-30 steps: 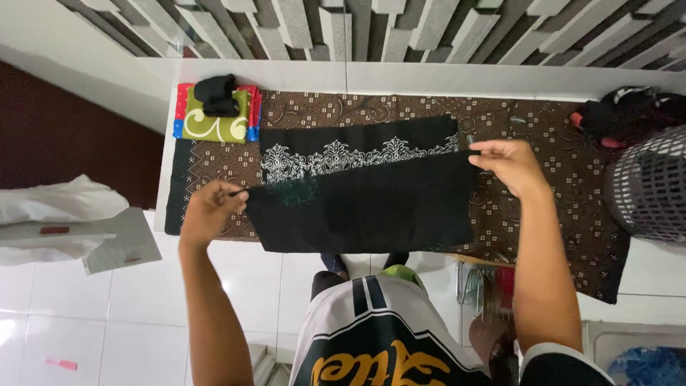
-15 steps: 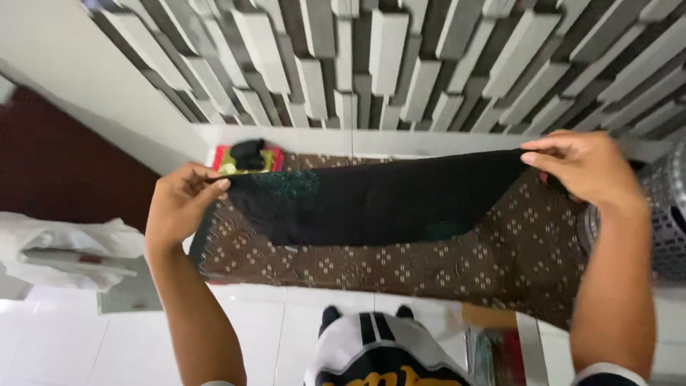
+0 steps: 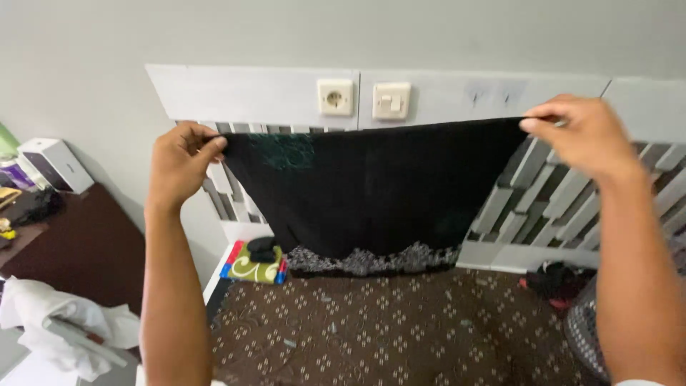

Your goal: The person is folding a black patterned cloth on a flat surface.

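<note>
Lifted now off the brown patterned surface [image 3: 400,329], where it lay half-folded a second ago: one black cloth [image 3: 371,193], hanging open and upright before the wall, pale lace hem lowest, so unfolded rather than folded. Left hand [image 3: 179,161] and right hand [image 3: 579,136], two in all, fingers pinched shut on the upper corners. Behind: one socket [image 3: 335,96], one switch [image 3: 391,101]; below left, one folded green bundle [image 3: 254,266]

hands [image 3: 182,161] higher, black cloth [image 3: 364,193] lifted, hanging
</note>
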